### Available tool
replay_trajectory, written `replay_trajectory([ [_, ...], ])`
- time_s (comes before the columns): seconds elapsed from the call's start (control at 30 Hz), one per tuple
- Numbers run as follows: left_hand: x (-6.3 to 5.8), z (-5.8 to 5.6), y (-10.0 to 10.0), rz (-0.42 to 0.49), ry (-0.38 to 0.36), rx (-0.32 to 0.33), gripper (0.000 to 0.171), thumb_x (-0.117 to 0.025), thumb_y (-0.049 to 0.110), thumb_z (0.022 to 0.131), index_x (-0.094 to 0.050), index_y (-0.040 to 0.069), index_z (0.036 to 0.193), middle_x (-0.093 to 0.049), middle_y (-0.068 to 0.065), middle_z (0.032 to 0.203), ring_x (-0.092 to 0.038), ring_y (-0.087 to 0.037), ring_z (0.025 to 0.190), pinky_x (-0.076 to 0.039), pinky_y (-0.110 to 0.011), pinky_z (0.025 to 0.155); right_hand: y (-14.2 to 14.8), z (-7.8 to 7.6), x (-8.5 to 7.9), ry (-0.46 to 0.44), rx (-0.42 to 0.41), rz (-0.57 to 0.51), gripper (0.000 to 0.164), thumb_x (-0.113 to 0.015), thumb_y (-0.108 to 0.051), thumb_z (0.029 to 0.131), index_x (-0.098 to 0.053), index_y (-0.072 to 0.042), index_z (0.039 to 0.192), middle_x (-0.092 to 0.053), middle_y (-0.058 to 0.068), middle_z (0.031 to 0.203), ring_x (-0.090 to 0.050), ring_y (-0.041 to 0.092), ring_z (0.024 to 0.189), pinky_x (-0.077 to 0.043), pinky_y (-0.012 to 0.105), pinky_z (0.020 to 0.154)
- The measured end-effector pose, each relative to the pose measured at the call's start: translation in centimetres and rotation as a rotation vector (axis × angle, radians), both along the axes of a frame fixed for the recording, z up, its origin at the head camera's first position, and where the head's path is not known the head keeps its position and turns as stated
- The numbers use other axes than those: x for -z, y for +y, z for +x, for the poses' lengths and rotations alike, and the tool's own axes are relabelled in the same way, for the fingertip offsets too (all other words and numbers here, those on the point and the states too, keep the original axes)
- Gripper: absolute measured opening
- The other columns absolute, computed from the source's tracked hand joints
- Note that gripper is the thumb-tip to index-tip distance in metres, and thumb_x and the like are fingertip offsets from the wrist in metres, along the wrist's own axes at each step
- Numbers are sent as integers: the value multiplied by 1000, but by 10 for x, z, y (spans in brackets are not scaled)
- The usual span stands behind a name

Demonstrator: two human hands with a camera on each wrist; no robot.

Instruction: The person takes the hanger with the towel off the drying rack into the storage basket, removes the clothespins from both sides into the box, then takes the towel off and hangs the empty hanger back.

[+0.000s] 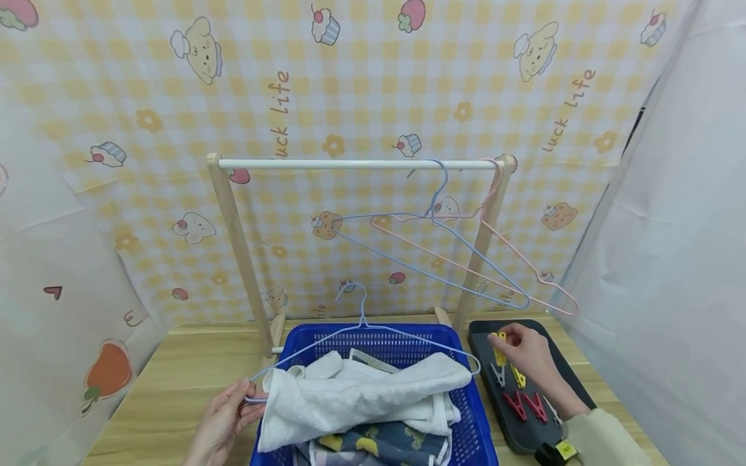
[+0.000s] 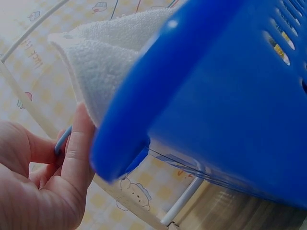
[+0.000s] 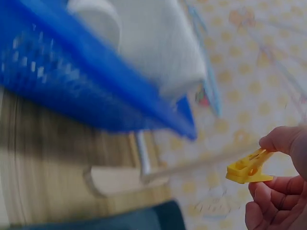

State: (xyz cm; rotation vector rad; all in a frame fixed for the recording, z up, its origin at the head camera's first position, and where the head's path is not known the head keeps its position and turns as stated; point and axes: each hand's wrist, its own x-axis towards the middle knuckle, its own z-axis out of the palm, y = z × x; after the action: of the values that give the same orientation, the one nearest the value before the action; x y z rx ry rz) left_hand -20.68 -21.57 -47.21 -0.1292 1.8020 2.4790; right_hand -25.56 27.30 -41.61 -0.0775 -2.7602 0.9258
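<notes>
A light blue hanger (image 1: 416, 335) lies over a blue basket (image 1: 479, 414), with a white towel (image 1: 361, 398) draped across its lower bar. My left hand (image 1: 224, 414) pinches the hanger's left corner beside the towel's edge; the left wrist view shows the bar (image 2: 62, 140) between thumb and fingers. Over the dark tray (image 1: 513, 443), my right hand (image 1: 527, 355) pinches a yellow clothespin (image 3: 245, 168) by its handles. Another yellow clothespin (image 1: 517, 377), a grey one (image 1: 498, 375) and red clothespins (image 1: 515, 406) lie in the tray. Folded cloths fill the basket under the towel.
Behind the basket stands a wooden rack with a white rail (image 1: 350, 164). A blue hanger (image 1: 466, 243) and a pink hanger (image 1: 527, 262) hang at its right end. A wooden tabletop (image 1: 157, 388) lies beneath, and a checked cloth (image 1: 350, 77) covers the back.
</notes>
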Motion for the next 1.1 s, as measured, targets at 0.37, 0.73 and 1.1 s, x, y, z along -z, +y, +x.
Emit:
replay_trajectory([
  [0.37,2,1,2,27,49,2,32,-40,19,103,-58,12,77,-66,1,74,-65,-7,69,-57,-20,67,46,-23,45,-182,101,62,31,-61,-23,88,-62,5,78,-52,3,56,-47,15,49,-39,25,44],
  [0.73,0,1,3,40,63,1,32,-40,19,102,-59,11,77,-67,0,74,-66,-7,69,-57,-21,66,76,-35,71,-302,137,67,39,-55,-21,90,-50,-7,54,-42,0,49,-44,14,44,-34,23,42],
  [1.1,-2,4,2,13,54,8,33,-38,18,103,-57,10,78,-67,0,75,-66,-7,70,-57,-21,68,93,-32,88,-338,152,80,33,-48,-9,83,-40,-12,51,-36,-1,49,-40,14,44,-34,26,43],
])
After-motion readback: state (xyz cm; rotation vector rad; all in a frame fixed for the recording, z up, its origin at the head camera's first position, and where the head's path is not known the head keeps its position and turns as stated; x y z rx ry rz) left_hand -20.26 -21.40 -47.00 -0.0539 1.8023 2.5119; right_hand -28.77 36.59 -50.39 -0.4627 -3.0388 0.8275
